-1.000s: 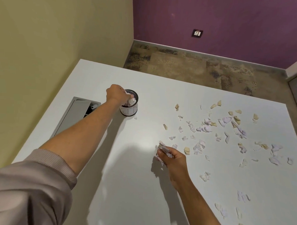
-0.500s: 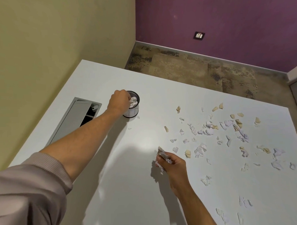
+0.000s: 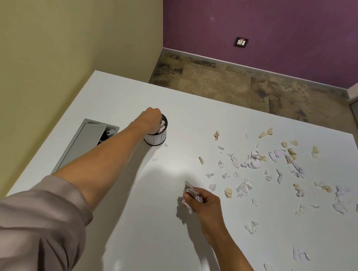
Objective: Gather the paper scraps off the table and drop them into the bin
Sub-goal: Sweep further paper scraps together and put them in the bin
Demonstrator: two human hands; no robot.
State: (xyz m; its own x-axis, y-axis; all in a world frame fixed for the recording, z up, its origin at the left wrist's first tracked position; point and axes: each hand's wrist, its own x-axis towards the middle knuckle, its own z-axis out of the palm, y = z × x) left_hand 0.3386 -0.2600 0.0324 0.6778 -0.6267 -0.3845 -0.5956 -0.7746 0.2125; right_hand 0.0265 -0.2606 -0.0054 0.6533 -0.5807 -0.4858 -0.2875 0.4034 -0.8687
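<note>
Fingers of the right hand (image 3: 202, 203) curl tightly round a crumpled wad of paper (image 3: 189, 193), white edges poking out past the knuckles toward the left. This hand sits low over the table (image 3: 150, 225), nearest the viewer.

Just beyond and to its right lies the main scatter of paper scraps (image 3: 254, 164), white and tan bits spread across the right half of the tabletop, with a few loose ones trailing back along the near right edge.

Farther off, up and to the left of the right hand, stands the small round bin (image 3: 156, 137). The left hand (image 3: 151, 119) is bunched directly over its mouth, fingers curled down into the opening among crumpled paper; whether they grip any piece I cannot tell. A couple of tiny scraps lie just beside the bin's base.

So the bin lies diagonally away from the loaded right hand, well apart from it, while the left hand is already there. The right hand's wad probably goes next, travelling left and away across bare table.
</note>
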